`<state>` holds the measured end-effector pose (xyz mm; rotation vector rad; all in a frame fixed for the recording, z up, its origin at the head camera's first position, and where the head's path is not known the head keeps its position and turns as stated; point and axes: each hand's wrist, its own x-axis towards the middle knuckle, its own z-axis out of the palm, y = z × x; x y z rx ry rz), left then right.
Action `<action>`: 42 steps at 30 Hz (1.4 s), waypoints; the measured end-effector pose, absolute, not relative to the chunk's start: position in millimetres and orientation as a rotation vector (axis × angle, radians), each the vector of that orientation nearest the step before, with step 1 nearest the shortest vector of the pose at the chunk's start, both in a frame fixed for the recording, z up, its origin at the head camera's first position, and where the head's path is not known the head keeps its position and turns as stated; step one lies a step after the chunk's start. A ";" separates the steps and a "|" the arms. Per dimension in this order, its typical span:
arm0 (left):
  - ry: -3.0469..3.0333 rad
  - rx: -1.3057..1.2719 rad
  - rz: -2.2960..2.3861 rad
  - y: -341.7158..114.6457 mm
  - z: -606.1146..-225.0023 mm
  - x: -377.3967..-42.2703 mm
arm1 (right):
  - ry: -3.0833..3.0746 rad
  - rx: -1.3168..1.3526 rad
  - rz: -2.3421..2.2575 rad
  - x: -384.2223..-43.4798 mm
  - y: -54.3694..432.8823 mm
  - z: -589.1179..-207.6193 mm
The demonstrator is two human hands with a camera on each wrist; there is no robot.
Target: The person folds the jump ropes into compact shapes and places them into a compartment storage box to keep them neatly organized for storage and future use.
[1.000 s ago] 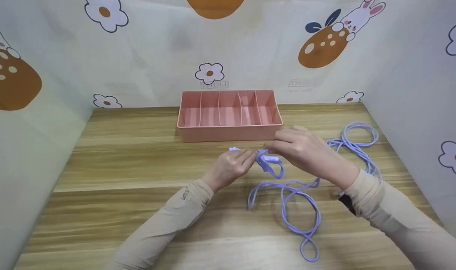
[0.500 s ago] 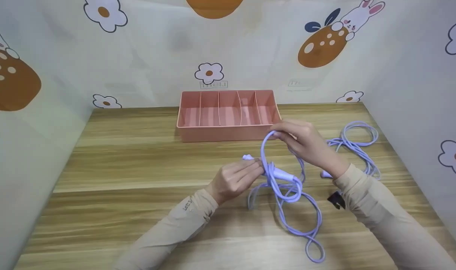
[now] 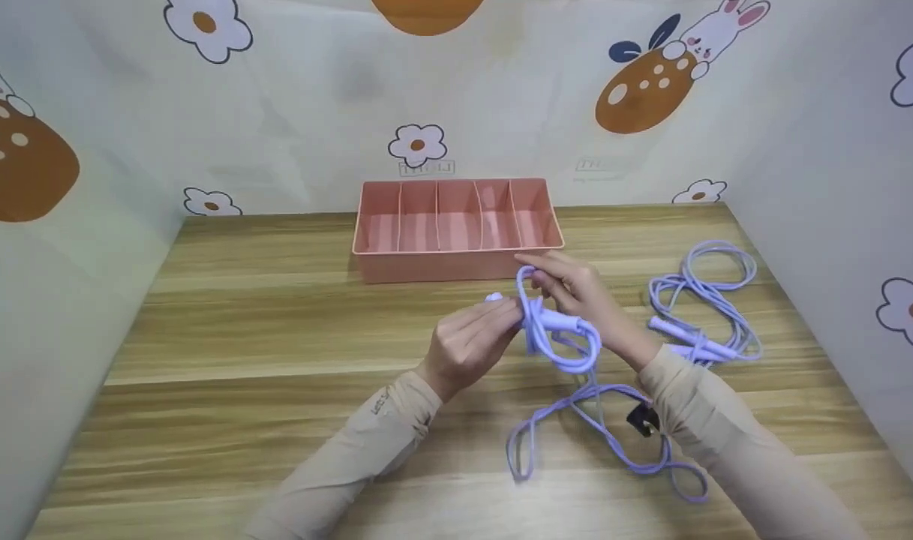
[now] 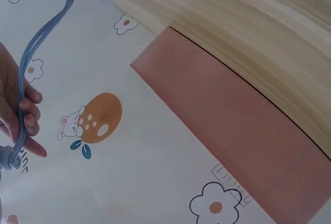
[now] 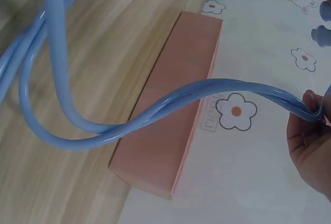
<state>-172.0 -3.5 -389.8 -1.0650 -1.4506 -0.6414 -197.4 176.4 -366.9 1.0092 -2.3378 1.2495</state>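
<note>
In the head view, my left hand (image 3: pixel 467 341) grips the handles of a lavender jump rope (image 3: pixel 561 321), above the table in front of the pink box. One handle's tip sticks out beyond its fingers. Cord is wound around the handles, with loops hanging to the right. Close by on the right, my right hand (image 3: pixel 587 296) pinches a bend of this cord between thumb and fingers. The rest of the cord trails down onto the table in loose loops. In the right wrist view, a doubled length of cord (image 5: pixel 181 94) runs across to a hand.
A pink box (image 3: pixel 441 268) with several compartments stands at the back against the patterned backdrop. A second lavender jump rope (image 3: pixel 715 300), bundled with its handles together, lies at the right. A black clip-like piece (image 3: pixel 642 420) sits by the right sleeve.
My right hand lifted a cord loop, then came left toward the left hand; that loop is now smaller. The trailing cord shifted on the table. The second jump rope's handles came into view.
</note>
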 end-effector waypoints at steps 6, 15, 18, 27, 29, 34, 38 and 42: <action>-1.526 -0.898 -0.734 -3.3 -389.0 -183.2 | -2.421 0.818 1.511 -189.4 164.7 -387.0; -1.607 -0.705 -0.713 -6.7 -392.8 -198.2 | -2.625 0.780 1.672 -177.8 149.9 -397.0; -1.634 -0.655 -0.689 -8.4 -395.0 -201.9 | -2.699 0.803 1.664 -172.1 147.6 -396.9; -1.710 -0.478 -0.715 -17.7 -396.0 -212.8 | -2.805 0.777 1.757 -144.1 143.2 -394.0; -1.721 -0.445 -0.703 -19.7 -396.2 -215.3 | -2.826 0.757 1.763 -137.5 142.6 -393.1; -1.764 -0.393 -0.663 -24.5 -398.3 -220.0 | -2.866 0.698 1.645 -124.2 141.5 -388.1; -1.797 -0.388 -0.654 -27.4 -400.1 -221.6 | -2.877 0.691 1.487 -118.2 141.2 -385.3; -1.821 -0.395 -0.637 -29.5 -398.4 -220.8 | -2.823 0.684 1.446 -116.3 144.5 -384.8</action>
